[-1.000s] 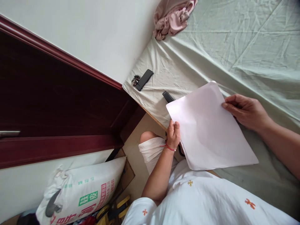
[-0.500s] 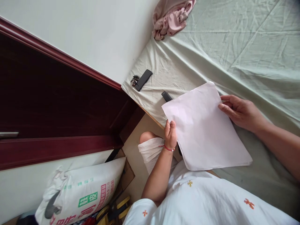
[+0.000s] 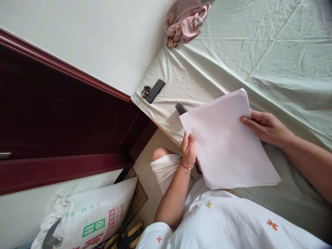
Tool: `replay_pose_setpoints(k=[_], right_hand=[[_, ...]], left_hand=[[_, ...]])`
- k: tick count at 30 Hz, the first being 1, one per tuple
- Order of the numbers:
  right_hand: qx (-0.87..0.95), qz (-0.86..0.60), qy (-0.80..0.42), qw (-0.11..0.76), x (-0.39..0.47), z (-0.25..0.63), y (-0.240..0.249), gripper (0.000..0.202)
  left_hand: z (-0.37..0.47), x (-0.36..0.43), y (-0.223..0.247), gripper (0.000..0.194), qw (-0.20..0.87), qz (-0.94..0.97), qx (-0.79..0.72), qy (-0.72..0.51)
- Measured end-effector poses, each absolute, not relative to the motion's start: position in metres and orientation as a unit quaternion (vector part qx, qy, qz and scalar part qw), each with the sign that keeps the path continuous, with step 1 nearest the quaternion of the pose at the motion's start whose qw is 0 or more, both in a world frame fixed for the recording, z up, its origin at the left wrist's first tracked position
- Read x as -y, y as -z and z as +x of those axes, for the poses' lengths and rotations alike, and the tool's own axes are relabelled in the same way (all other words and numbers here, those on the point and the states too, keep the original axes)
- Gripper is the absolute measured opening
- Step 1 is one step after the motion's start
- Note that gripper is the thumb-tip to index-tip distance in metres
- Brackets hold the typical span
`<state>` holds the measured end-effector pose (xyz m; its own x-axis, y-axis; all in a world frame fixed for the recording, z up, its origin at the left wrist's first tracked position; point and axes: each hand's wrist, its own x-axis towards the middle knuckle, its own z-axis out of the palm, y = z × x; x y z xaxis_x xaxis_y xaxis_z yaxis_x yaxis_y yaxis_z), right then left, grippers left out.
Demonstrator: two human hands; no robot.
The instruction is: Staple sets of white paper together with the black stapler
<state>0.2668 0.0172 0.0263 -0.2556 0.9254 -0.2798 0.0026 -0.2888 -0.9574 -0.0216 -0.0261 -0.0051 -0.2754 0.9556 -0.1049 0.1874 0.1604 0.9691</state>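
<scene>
A stack of white paper sheets (image 3: 230, 145) is held up above the edge of the bed, tilted, over my lap. My left hand (image 3: 188, 150), with a red bracelet at the wrist, grips the left edge, thumb on top. At the upper right edge my right hand (image 3: 264, 126) pinches the sheets, its thumb on top and its fingers hidden beneath. A small black object (image 3: 180, 108) pokes out from behind the paper's upper left side. Farther off lie a black phone-like object (image 3: 156, 90) and a bunch of keys (image 3: 146, 91).
A pale green sheet (image 3: 233, 58) covers the bed, with a crumpled pink cloth (image 3: 184, 26) at the far corner. Left are a dark red wooden door (image 3: 62, 103) and a white printed sack (image 3: 103, 207), beside a cardboard box (image 3: 140, 197).
My right hand has closed its fingers under the right edge of the paper, and the stack's top corner has moved slightly right. The view has shifted a little.
</scene>
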Motion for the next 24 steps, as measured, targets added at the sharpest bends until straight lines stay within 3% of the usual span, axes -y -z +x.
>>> replay_pose_setpoints(k=[4,8,13,18,24], right_hand=[[0.458,-0.474,-0.671,0.34,-0.019,0.27,-0.029,0.055],[0.482,-0.465,-0.676,0.307,-0.02,0.272,-0.027,0.053],[0.493,-0.459,-0.683,0.283,-0.021,0.274,-0.024,0.05],[0.482,-0.438,-0.703,0.286,-0.02,0.276,-0.026,0.048],[0.467,-0.418,-0.723,0.29,-0.018,0.276,-0.03,0.047]], left_hand=[[-0.019,0.013,-0.008,0.053,0.37,0.535,-0.599,-0.468],[-0.028,-0.013,-0.027,0.054,0.244,0.608,-0.592,-0.469],[-0.037,-0.037,-0.045,0.045,0.131,0.74,-0.556,-0.355],[-0.032,-0.035,-0.053,0.044,0.112,0.765,-0.558,-0.302],[-0.034,-0.032,-0.058,0.041,0.186,0.749,-0.561,-0.3]])
